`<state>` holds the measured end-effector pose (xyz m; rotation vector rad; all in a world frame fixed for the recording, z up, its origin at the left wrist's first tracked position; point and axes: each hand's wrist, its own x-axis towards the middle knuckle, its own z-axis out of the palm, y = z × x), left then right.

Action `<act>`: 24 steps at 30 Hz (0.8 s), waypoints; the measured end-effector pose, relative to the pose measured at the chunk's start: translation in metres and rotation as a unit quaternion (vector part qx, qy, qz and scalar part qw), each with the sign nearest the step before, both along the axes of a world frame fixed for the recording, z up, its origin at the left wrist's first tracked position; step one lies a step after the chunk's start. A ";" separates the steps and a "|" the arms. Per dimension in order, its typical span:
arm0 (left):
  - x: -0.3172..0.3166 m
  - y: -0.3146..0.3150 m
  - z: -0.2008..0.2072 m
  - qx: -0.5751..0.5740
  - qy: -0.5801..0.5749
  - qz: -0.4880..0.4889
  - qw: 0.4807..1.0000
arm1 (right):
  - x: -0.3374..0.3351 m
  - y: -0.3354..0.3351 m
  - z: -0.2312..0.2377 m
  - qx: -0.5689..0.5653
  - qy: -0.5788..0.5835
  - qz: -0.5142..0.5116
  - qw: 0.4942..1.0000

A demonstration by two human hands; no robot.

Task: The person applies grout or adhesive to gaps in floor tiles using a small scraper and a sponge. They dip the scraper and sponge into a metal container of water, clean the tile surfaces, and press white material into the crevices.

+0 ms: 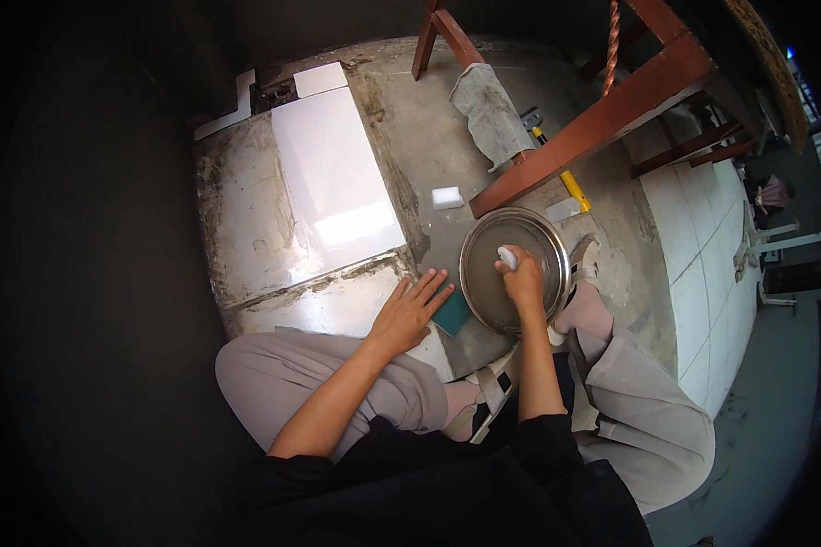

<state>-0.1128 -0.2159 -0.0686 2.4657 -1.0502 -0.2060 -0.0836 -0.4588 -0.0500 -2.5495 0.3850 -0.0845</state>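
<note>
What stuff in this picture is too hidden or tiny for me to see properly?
All in the head view:
The held white block: partly covered by the right hand.
The green pad: partly hidden by the left hand.
The yellow pieces: a red-brown beam blocks any join.
The pinkish thing, far right: too small to name.

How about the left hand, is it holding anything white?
No, the left hand has its fingers spread, while the right hand grips a small white sponge-like piece.
</note>
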 end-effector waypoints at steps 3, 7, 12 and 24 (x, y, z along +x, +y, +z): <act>0.002 -0.007 -0.012 0.007 -0.099 0.025 0.995 | 0.000 -0.003 -0.008 0.000 0.024 -0.006 1.000; 0.002 0.002 0.001 -0.012 -0.032 0.056 0.998 | 0.002 -0.001 0.009 0.093 0.054 -0.070 0.992; 0.012 0.014 0.034 -0.057 0.050 0.107 0.991 | 0.006 -0.005 0.012 0.028 -0.018 -0.094 0.995; 0.036 0.047 0.055 -0.148 0.153 0.344 0.914 | -0.006 -0.002 -0.007 -0.021 -0.048 -0.018 0.998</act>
